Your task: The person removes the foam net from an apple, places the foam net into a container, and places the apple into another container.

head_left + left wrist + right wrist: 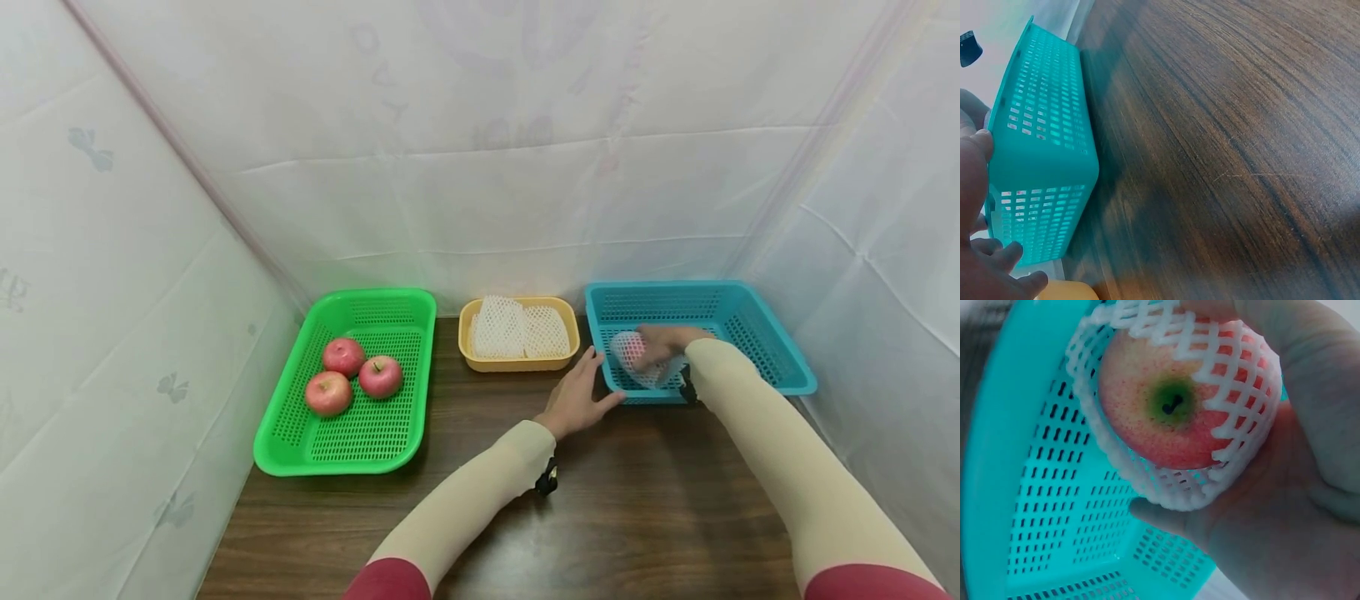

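An apple (1147, 419) sits in a white foam net sleeve (1235, 403), its stem end showing through the net's opening. My right hand (663, 346) grips this netted apple inside the blue basket (780, 342), near its left front corner. In the right wrist view the thumb lies over the net and the palm is behind the fruit. My left hand (577, 400) is at the basket's left front corner from outside. Its fingers are spread, with the thumb at the front rim and the other fingers along the left side.
To the left, a green basket (408, 433) holds 3 bare apples (328, 393). Between the baskets stands a small yellow tray (517, 365) with a pile of white foam nets (501, 327). White sheeting (465, 200) hangs behind the dark wooden table (600, 517) and at both sides.
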`<state>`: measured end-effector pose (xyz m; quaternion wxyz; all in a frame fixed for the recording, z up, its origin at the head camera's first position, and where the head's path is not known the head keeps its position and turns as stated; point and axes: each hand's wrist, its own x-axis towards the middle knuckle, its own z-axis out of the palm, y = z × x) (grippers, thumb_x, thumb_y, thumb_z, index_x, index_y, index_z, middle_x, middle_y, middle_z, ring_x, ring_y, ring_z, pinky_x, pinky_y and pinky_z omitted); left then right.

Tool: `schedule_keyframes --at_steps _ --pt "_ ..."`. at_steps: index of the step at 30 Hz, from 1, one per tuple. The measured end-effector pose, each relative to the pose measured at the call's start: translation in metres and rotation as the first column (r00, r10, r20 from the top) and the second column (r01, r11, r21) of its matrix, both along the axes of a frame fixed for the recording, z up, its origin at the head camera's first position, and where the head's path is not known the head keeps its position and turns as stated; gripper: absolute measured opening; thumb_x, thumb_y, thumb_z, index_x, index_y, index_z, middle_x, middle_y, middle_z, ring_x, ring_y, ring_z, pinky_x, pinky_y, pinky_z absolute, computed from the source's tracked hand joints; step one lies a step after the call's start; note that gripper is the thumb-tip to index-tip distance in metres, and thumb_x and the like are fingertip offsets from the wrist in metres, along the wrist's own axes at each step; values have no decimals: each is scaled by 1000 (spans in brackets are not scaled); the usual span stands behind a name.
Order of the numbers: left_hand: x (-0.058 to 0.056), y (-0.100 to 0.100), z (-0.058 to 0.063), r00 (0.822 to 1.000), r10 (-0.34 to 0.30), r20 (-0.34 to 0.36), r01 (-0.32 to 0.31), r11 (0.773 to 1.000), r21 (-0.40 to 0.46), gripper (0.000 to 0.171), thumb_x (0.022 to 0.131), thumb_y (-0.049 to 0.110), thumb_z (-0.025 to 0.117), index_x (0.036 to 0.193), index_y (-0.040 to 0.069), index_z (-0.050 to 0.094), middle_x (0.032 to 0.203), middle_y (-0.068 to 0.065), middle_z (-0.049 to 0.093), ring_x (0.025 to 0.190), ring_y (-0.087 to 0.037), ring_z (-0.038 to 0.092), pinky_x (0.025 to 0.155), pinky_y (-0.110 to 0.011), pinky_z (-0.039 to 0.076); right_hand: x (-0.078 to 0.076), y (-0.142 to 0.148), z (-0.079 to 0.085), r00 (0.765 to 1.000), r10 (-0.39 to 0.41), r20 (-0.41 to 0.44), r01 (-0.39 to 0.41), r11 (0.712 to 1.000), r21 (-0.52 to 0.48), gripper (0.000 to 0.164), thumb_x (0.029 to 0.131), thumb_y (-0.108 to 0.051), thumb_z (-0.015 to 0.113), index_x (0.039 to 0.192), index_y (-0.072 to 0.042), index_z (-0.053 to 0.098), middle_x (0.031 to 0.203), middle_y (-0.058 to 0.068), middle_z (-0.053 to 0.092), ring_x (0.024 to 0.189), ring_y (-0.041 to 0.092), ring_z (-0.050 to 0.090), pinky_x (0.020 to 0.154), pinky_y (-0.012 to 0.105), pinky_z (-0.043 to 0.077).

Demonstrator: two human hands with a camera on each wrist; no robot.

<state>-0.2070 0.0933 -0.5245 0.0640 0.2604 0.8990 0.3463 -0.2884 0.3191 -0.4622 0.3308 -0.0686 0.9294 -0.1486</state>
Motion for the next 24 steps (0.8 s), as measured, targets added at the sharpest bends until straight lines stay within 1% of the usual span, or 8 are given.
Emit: schedule_keyframes --at_steps 3,7,14,20,24 --pt "0 0 -1 1000 -3 -6 3 1000 2 79 93 58 53 155 19 25 162 -4 16 144 -17 28 110 -36 35 1 2 3 999 15 -48 -14 1000 20 94 84 -39 71 147 9 20 127 31 46 107 41 53 84 55 50" --pt "-1 -1 -2 1000 -8 -9 8 1000 5 79 93 58 52 155 18 25 162 -6 17 144 -17 28 110 -36 35 3 1 7 997 12 -79 -11 1000 15 90 84 -37 72 146 9 24 122 29 49 102 38 55 78 51 52" --pt "-1 -2 1 1000 -7 -5 7 1000 1 79 93 57 54 155 18 25 162 -5 17 144 -17 27 111 -36 33 5 -1 9 987 55 -154 -45 997 69 92 83 -38 72 147 8 26 127 32 43 106 41 49 81 53 49" --pt "0 -2 2 1000 -11 -10 11 1000 -11 80 93 58 52 156 18 24 162 -6 17 144 -17 27 111 -35 34 6 1 9 977 58 -206 -47 997 56 90 81 -36 74 145 8 29 124 33 43 103 41 50 77 52 50" --pt "0 -1 2 1000 -10 -9 10 1000 -10 80 93 58 53 156 18 24 162 -7 17 144 -17 28 111 -36 34 7 4 8 973 49 -228 -42 998 37 89 80 -35 76 145 6 30 124 32 43 105 42 49 78 54 50"
